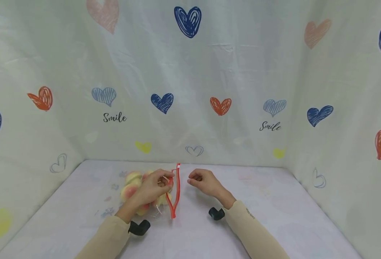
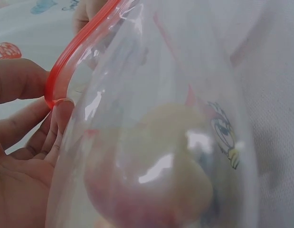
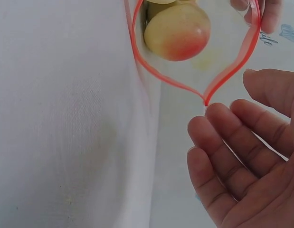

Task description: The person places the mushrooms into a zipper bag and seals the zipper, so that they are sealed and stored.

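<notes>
A clear zip bag (image 1: 178, 190) with a red zip edge lies on the table, its mouth spread apart and facing right. Several yellow-and-red peaches (image 1: 129, 191) are inside or behind the clear film. My left hand (image 1: 153, 187) pinches the red edge (image 2: 56, 76) between thumb and finger; in the left wrist view a peach (image 2: 147, 175) shows through the plastic. To the right of the mouth, my right hand (image 1: 206, 182) holds nothing. The right wrist view shows its fingers (image 3: 241, 147) loosely bent near the corner of the red edge, with a peach (image 3: 177, 32) visible through the opening.
A pale patterned cloth covers the table (image 1: 258, 216). White curtains (image 1: 190, 72) printed with hearts and the word Smile stand behind and at both sides. Black wrist devices (image 1: 139, 228) sit by both beige sleeves (image 1: 252, 230).
</notes>
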### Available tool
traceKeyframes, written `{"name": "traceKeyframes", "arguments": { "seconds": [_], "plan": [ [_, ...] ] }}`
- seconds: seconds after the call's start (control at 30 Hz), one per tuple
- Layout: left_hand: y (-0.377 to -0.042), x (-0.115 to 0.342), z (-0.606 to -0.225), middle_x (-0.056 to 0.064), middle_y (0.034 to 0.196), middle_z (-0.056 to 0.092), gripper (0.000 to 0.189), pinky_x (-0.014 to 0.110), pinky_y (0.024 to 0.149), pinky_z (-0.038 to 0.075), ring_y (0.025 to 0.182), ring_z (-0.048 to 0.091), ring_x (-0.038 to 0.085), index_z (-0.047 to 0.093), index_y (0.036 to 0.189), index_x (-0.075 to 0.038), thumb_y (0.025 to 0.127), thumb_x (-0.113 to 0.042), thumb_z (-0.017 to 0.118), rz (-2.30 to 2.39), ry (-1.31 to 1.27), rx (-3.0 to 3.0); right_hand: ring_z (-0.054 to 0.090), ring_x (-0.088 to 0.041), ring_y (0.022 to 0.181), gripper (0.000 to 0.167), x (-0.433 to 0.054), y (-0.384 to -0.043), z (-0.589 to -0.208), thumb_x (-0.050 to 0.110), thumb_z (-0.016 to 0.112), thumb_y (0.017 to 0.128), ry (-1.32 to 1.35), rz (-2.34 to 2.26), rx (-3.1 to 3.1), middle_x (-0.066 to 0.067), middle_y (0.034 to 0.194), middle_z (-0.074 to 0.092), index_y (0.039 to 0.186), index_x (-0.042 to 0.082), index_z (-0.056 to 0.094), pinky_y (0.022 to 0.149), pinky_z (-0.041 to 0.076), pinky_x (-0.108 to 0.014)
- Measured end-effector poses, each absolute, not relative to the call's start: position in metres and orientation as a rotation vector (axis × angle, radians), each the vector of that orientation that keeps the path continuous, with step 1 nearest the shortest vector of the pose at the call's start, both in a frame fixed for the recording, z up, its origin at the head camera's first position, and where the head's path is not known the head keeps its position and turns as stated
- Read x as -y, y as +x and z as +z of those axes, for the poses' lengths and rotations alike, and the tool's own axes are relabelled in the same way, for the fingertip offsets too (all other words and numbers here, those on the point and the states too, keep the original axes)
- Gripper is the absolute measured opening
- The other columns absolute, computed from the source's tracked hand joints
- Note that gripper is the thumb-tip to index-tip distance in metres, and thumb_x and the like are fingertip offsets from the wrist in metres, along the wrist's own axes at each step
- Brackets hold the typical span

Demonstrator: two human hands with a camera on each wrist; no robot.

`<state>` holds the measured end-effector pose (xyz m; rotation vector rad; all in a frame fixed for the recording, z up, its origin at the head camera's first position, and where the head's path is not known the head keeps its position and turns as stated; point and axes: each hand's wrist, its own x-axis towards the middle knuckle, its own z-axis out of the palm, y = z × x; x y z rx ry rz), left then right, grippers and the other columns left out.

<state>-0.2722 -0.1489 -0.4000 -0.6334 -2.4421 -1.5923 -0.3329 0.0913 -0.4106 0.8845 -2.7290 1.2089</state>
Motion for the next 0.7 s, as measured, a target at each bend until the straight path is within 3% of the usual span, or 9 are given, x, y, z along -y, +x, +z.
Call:
{"name": "traceKeyframes", "arguments": {
  "seconds": [0.7],
  "plan": [
    [-0.2722,0.1494,-0.3988,0.016,0.101,0.060,0.027,0.024,0.075,0.051,0.081,0.057,0.018,0.067,0.109,-0.005,0.082,0.000,0.067,-1.556,-0.633,2.456,0.058,-0.012,0.080,0.012,-0.0881,-0.3411,-0.4031,0.028,0.064,0.091,0.889,1.192,2.722,0.007,0.088,0.063,0.098,0.018,0.067,0.068,0.051,-0.027]
  ]
}}
